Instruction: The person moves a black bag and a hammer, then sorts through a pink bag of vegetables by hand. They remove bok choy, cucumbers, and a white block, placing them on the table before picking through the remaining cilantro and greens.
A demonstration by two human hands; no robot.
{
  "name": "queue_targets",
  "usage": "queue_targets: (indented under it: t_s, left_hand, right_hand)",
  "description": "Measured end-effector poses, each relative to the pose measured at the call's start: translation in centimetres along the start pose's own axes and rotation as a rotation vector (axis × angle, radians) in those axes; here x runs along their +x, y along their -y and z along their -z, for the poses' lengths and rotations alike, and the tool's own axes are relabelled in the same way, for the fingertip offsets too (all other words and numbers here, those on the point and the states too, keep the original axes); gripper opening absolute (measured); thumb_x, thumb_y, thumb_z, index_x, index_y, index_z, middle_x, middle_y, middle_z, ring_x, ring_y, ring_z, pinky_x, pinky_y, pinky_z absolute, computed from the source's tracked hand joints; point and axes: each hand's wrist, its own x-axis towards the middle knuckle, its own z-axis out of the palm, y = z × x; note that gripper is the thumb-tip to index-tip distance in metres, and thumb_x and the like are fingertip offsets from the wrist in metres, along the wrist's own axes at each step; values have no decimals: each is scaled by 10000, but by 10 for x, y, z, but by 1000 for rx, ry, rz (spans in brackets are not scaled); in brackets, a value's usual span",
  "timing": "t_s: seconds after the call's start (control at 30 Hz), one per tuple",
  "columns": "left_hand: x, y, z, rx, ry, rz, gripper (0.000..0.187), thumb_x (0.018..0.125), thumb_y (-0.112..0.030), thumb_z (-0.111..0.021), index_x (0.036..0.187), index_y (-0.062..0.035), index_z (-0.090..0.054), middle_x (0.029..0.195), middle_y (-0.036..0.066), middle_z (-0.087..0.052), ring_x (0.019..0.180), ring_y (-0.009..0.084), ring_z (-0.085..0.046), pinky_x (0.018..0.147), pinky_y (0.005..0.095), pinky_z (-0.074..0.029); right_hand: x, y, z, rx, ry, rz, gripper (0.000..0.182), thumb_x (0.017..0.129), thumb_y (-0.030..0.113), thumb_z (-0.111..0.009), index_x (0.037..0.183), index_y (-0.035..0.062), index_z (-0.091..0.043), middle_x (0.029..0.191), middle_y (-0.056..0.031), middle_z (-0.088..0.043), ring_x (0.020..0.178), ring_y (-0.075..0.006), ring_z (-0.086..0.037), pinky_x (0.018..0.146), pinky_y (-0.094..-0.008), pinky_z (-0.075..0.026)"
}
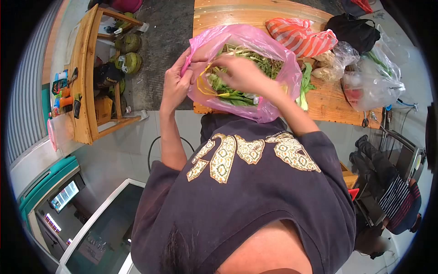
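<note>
A pink plastic bag (288, 64) stands open on the wooden table (214, 13), with leafy greens and stems (267, 64) inside. My left hand (177, 84) grips the bag's gathered left rim between thumb and fingers. Over the bag's opening is my right hand (237, 73), slightly blurred, its fingers curled at a yellow strip (203, 84) that loops down inside the left part of the bag. A pale-stemmed green vegetable (304, 86) lies just right of the bag.
Right of the bag are a red-striped bag (301, 39), a black bag (353, 32) and clear bags (372, 89). Scissors (365, 119) hang at the table's edge. Green gas cylinders (132, 62) stand by a wooden shelf (86, 82). A person (397, 196) is at the lower right.
</note>
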Motion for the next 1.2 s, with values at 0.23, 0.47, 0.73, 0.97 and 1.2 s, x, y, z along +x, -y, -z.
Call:
queue_targets:
  t_s: [0.23, 0.47, 0.73, 0.97, 1.2]
  left_hand:
    - [-4, 1, 4, 124, -41, -70, 723, 776, 52, -432, 1439, -224, -352, 1094, 59, -667, 563, 44, -453, 552, 224, -444]
    - [-3, 19, 4, 399, -53, -182, 838, 746, 66, -447, 1477, -282, -233, 1134, 36, -662, 549, 52, -435, 563, 216, -443]
    - [7, 7, -11, 377, -39, -223, 882, 750, -9, -514, 1491, -295, -130, 1137, 83, -637, 697, 231, -615, 676, 337, -504]
    - [11, 8, -14, 417, -94, -273, 888, 744, 11, -518, 1493, -272, -134, 1280, 152, -527, 815, 285, -619, 729, 353, -506]
    - [3, 5, -25, 427, -97, -260, 863, 734, 7, -519, 1485, -251, -181, 1272, 190, -491, 913, 358, -606, 791, 387, -497]
  right_hand:
    - [9, -8, -43, -272, 202, 131, 247, 754, 103, -591, 991, 62, -651, 870, -107, -608, 830, -302, -627, 683, -406, -523]
    - [-45, 38, 130, 45, 45, -252, 289, 816, -5, -531, 1067, 48, -666, 874, -80, -647, 731, -153, -628, 641, -277, -502]
    - [-82, 25, 181, 452, -802, -271, 428, 993, 317, -440, 1167, -62, -536, 852, -73, -582, 699, -110, -549, 595, -233, -448]
    - [-53, 44, 206, 316, -833, 1, 370, 991, 241, -401, 1236, -12, -518, 972, -81, -548, 776, -113, -513, 617, -268, -435]
    - [66, -88, 157, 537, -717, -36, 315, 1003, 289, -422, 1119, 47, -588, 953, -66, -625, 861, -168, -610, 809, -319, -493]
